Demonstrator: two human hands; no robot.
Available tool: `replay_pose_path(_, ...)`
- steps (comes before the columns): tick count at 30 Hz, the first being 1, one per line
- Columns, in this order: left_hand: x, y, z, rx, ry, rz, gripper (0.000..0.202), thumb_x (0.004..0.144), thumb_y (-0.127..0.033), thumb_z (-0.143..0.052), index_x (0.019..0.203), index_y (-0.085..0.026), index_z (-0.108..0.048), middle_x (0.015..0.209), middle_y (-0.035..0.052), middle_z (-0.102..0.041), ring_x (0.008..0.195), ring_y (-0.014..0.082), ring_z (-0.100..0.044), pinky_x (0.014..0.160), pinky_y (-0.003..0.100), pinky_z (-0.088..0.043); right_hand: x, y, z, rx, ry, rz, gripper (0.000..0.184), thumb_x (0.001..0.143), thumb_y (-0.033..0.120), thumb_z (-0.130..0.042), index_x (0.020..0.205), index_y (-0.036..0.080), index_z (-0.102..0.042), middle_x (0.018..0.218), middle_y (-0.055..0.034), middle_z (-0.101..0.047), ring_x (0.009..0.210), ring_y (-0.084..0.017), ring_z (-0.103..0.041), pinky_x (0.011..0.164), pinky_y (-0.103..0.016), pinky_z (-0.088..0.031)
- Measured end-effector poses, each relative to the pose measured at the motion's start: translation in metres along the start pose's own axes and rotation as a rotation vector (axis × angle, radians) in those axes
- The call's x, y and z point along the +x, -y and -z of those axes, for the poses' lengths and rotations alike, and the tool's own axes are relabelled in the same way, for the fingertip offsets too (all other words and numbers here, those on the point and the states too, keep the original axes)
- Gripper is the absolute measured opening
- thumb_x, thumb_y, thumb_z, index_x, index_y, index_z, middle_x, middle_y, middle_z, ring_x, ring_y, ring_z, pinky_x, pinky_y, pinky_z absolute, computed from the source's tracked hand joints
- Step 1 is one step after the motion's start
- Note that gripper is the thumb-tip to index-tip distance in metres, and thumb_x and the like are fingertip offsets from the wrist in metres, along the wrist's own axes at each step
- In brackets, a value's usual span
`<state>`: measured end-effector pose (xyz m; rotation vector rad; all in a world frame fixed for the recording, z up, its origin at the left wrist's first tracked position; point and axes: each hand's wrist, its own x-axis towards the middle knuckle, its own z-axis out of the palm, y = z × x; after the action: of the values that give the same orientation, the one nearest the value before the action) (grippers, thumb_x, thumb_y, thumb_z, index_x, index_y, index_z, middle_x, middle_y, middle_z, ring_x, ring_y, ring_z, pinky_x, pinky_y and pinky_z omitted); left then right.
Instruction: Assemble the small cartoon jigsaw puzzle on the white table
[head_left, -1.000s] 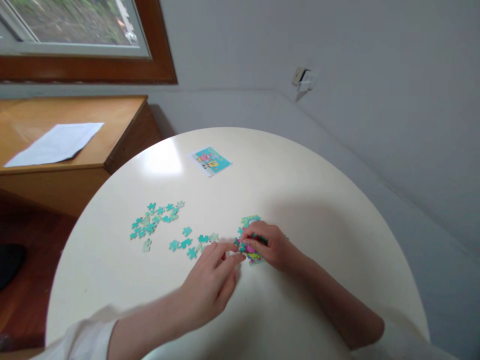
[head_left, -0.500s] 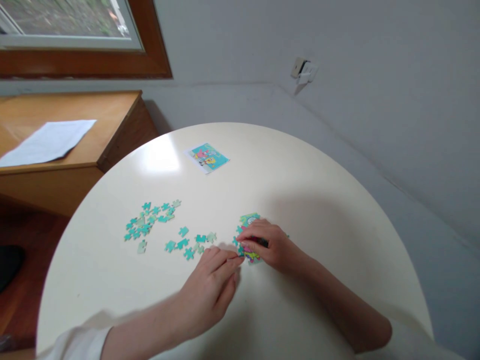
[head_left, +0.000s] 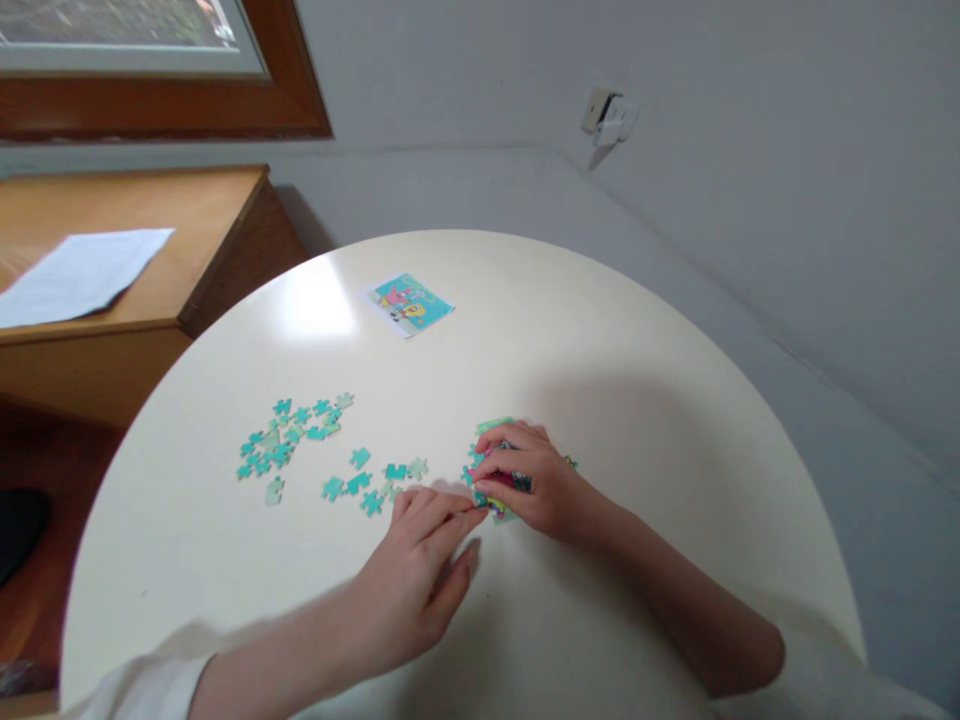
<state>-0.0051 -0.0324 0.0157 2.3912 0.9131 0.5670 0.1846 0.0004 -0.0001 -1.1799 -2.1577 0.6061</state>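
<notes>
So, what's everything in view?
round table: one, cream, centre
loose puzzle pieces: many, teal and pale green, table's left
joined puzzle: one, multicoloured, table's middle
picture card: one, mostly turquoise, far tabletop
desk: one, brown, left
paper: count unclear, white, on desk
window: one, brown frame, upper left
wall: count unclear, grey, behind table
socket with plug: one, white, wall
floor: one, brown, lower left
unclear object: one, black, left
sleeves: two, white, bottom
left hand: one, bare, puzzle's edge
right hand: one, bare, over puzzle
</notes>
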Motion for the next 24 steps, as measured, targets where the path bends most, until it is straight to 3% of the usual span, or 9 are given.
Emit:
replay_pose_path(14,-0.0009,-0.0021,-0.0041,0.101,-0.037,0.013,0.038,0.083,-0.011,-0.042,0.118,-0.018,-0.052,0.098,0.0073,-0.058,0.089,0.0183,-0.050,0.083,0.037,-0.031,0.0021,0.0092,-0.0029,-0.063,0.029,-0.144,0.006,0.076,0.017,-0.059,0.070,0.019,-0.061,0.099,-0.0045,-0.058,0.094,-0.018,-0.051,0.082,-0.034,-0.030)
replay_pose_path(24,-0.0018,-0.0011,-0.0058,0.118,-0.045,-0.012,0.039,0.082,-0.010,-0.042,0.120,-0.018,-0.050,0.099,0.0075,-0.057,0.089,0.0189,-0.048,0.084,0.039,-0.031,0.0009,0.0090,-0.0075,-0.122,0.015,-0.088,0.007,0.079,0.017,-0.056,0.072,0.019,-0.059,0.101,-0.0054,-0.057,0.097,-0.018,-0.050,0.081,-0.035,-0.029)
